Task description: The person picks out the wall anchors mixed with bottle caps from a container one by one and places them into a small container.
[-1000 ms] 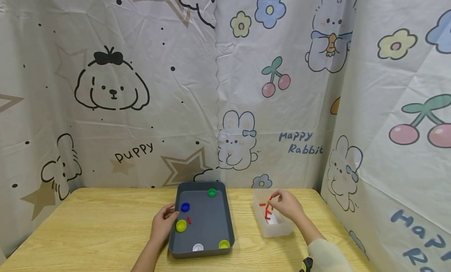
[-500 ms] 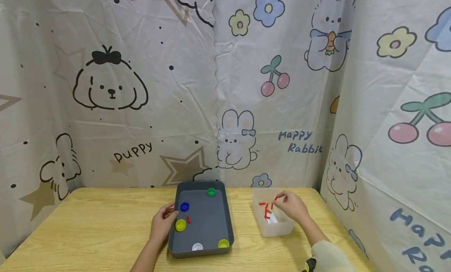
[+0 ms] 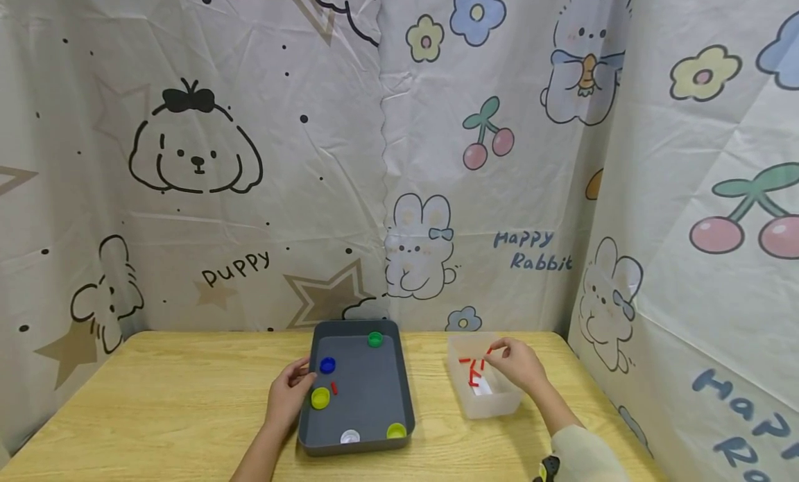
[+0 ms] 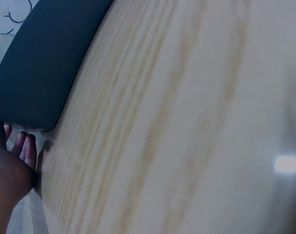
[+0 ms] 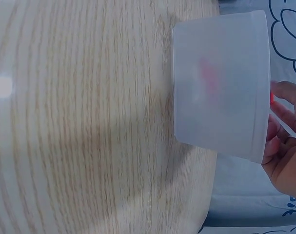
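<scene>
My left hand (image 3: 288,393) holds the left rim of a dark grey tray (image 3: 374,399), its thumb at the edge. In the left wrist view its fingertips (image 4: 28,146) sit close against the tray's end. Inside lie a blue cap (image 3: 327,365), two yellow caps, a green cap (image 3: 375,339), a clear cap (image 3: 350,436) and one short red stick (image 3: 334,388). Over the translucent plastic box (image 3: 490,407), my right hand (image 3: 519,364) pinches another short red stick (image 5: 271,97) between thumb and finger. Several more red sticks (image 3: 474,378) lie in that box.
Both containers stand on a wood-grain table (image 3: 187,399), the box to the right of the tray with a strip of tabletop between them. A printed cloth (image 3: 337,225) hangs behind the table and along its right side.
My right hand has shifted slightly to the right over the box with the red stick, then stays nearly still. The left hand and tray hold their place.
</scene>
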{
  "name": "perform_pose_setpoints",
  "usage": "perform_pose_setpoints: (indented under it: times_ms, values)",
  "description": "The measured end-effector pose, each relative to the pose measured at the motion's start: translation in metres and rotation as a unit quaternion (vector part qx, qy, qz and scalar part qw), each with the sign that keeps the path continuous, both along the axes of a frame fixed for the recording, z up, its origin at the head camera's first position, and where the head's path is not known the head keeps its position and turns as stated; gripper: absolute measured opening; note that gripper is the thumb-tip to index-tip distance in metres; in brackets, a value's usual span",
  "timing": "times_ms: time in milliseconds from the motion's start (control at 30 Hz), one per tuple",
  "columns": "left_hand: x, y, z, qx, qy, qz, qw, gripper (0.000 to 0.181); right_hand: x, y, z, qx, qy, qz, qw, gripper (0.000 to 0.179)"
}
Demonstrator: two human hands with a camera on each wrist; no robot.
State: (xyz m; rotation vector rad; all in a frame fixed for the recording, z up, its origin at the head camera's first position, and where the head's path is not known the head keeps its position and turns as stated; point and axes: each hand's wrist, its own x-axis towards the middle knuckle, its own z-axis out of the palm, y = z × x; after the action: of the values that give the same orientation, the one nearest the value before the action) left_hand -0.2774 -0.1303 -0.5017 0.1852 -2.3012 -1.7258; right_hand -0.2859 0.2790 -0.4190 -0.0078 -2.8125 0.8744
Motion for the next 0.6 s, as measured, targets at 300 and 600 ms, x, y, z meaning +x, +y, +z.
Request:
perform_pose_setpoints:
  times_ms: [300,600]
  values:
    - [0.0008,0.0,0.0005,-0.001,-0.003,-0.001,1.0,0.041,0.003,0.0004,0.0029,-0.009,-0.006,0.001,0.9999,0.035]
    - [0.0003,-0.0002,0.0001,-0.005,0.0,0.0,1.0,0.041,0.0002,0.0025,0.0043,-0.017,-0.005,-0.001,0.9998,0.032]
